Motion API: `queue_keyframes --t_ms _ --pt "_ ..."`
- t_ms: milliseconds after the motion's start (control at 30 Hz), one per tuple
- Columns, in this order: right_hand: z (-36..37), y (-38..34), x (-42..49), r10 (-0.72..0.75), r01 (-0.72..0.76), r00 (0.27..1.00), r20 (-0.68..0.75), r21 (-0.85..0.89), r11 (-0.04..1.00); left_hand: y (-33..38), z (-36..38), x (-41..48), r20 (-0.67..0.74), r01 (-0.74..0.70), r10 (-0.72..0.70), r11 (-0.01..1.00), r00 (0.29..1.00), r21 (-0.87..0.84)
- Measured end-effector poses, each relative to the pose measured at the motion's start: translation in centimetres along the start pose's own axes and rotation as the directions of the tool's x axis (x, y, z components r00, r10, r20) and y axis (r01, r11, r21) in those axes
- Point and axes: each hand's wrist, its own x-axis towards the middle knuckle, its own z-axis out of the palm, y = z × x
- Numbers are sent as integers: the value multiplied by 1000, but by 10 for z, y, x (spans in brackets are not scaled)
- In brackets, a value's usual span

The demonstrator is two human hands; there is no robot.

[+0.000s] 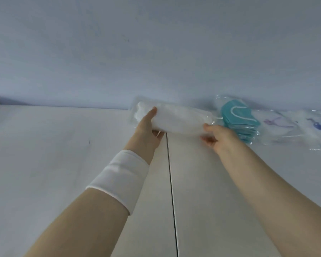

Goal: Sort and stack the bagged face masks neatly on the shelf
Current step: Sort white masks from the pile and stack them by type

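Observation:
A clear bag of white face masks [178,119] is held up against the wall over the white shelf top [63,145]. My left hand [148,127] grips its left end, thumb on top. Gripping the right end is my right hand [217,138]. Just to the right lies a bag of teal masks [239,123] on the shelf. Further right lie clear bags of white masks with purple and blue prints [295,127].
A pale blue wall [156,52] rises behind the shelf. A thin dark seam [171,182] runs front to back between two white panels. A white band wraps my left wrist [119,179].

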Motion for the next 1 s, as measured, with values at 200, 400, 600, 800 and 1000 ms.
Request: queue_keyframes --t_ms 200,400,600,800,1000 --pt "4 -7 19 -87 78 990 -110 -82 994 32 -32 27 -88 -104 128 967 988 232" --pt "28 13 11 -83 100 975 -204 73 992 22 -30 44 -197 -270 411 824 890 498" --pt "47 8 1 -39 128 967 -253 345 930 18 -14 58 -244 -257 452 790 858 556" --pt "53 22 -23 71 -27 995 -75 470 882 15 -3 62 -229 -244 435 788 871 565" --pt "57 16 -25 43 -57 998 37 590 805 13 4 59 -120 -270 476 669 871 693"
